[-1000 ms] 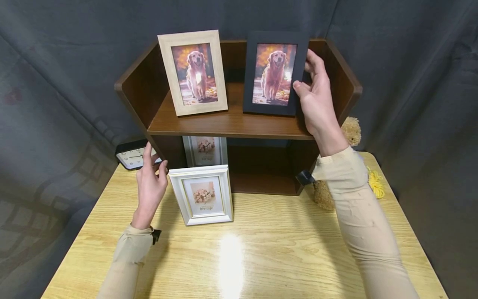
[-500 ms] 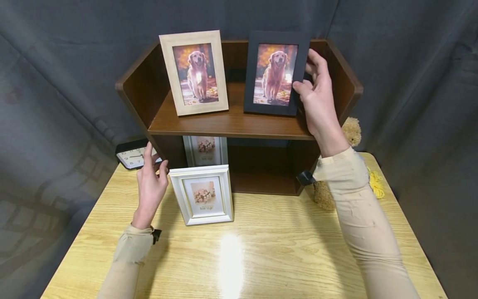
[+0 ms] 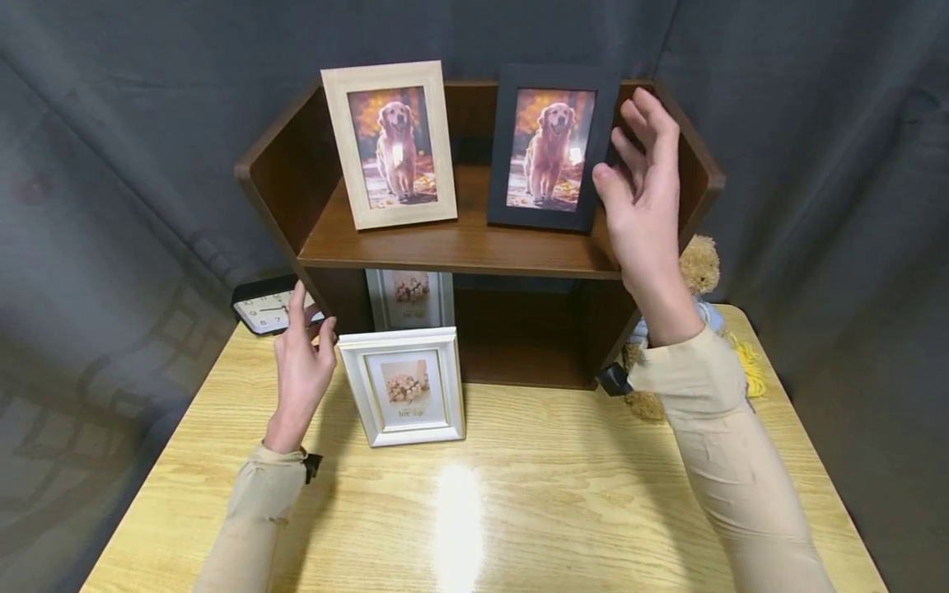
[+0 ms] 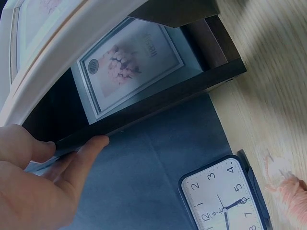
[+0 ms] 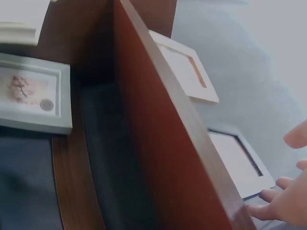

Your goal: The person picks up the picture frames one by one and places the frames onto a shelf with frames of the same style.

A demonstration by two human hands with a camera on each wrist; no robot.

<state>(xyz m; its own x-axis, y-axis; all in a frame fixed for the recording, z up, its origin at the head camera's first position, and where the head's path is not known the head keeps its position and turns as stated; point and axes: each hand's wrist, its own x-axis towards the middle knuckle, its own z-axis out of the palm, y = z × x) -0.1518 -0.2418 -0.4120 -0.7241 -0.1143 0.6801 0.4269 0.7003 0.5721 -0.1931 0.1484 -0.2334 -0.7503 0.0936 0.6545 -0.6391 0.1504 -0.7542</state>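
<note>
Grasping nothing, the relaxed right hand hovers just right of the black frame standing on the upper shelf, the left hand, fingers loosely extended, touching the left side panel: apparently a final positioning step, calling next for clean withdrawal.

Black dog-photo frame standing on brown shelf.
</note>
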